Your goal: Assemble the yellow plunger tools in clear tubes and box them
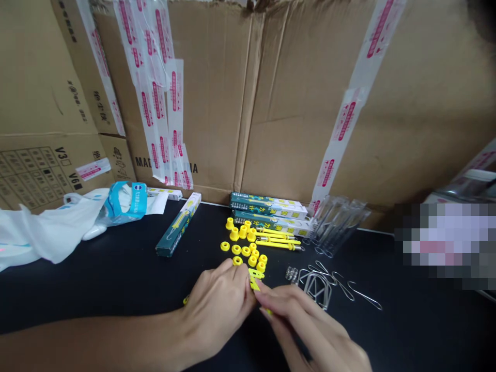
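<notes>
My left hand (pixel 220 297) is closed in a loose fist, back towards me, and what its fingers wrap round is hidden. Against it, my right hand (pixel 313 323) pinches a small flat yellow plastic piece (pixel 254 283) between thumb and fingertips. Another bit of yellow shows under the right fingers, and a yellow bit (pixel 186 299) peeks out left of my left hand. Just beyond the hands lie several yellow rings (pixel 236 249), yellow flanged caps (pixel 234 234) and small yellow plugs (pixel 261 266). Yellow rods with metal ends (pixel 281 242) lie behind them.
Right of the hands are bent wire hooks (pixel 364 296), metal wire frames (pixel 318 289) and small springs (pixel 291 274). Clear plastic tubes (pixel 337 227) stand behind. Printed boxes (pixel 271 206) and a single box (pixel 179 225) lie near the cardboard wall (pixel 209 103). A tissue pack (pixel 126 201) is at left.
</notes>
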`<state>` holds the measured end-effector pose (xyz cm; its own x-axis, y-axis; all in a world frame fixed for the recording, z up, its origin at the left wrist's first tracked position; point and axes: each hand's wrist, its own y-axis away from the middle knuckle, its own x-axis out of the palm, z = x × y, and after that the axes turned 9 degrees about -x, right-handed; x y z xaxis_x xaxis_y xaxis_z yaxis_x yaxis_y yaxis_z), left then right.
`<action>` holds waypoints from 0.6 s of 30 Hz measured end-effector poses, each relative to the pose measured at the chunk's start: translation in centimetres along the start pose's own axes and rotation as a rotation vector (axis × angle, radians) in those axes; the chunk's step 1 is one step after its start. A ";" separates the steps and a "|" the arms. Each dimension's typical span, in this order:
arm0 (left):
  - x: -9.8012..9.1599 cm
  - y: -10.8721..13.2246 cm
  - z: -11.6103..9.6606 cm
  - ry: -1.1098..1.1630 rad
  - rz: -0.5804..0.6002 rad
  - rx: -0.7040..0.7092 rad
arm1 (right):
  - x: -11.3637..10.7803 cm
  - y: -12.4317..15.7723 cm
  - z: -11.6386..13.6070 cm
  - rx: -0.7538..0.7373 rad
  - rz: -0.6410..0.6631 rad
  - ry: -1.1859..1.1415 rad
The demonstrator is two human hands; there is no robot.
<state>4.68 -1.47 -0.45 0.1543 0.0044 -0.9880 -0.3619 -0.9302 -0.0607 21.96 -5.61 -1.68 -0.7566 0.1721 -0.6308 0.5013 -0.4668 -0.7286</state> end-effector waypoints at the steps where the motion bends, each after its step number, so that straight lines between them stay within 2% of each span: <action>1: 0.0 0.0 0.0 0.002 -0.002 0.002 | 0.1 0.0 0.1 -0.004 0.004 -0.003; 5: 0.2 0.1 0.1 0.009 -0.040 0.039 | 0.1 0.0 0.1 0.082 -0.042 -0.042; 8: 0.8 0.1 0.3 0.027 -0.146 0.133 | -0.2 0.0 0.1 0.243 -0.085 -0.125; 12: 1.6 0.1 0.6 0.018 -0.381 0.269 | -0.5 -0.3 -0.2 0.580 -0.154 -0.424; 14: 1.7 0.1 0.6 0.024 -0.458 0.309 | -0.4 -0.6 -0.5 0.716 -0.210 -0.596; 18: 1.4 0.2 0.7 0.068 -0.463 0.364 | -0.4 -1.0 -1.0 0.844 -0.310 -0.812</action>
<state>4.20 -1.39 -1.91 0.4257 0.3450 -0.8365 -0.5332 -0.6512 -0.5400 22.20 -4.31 -1.01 -0.9909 -0.0760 0.1110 0.0494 -0.9731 -0.2248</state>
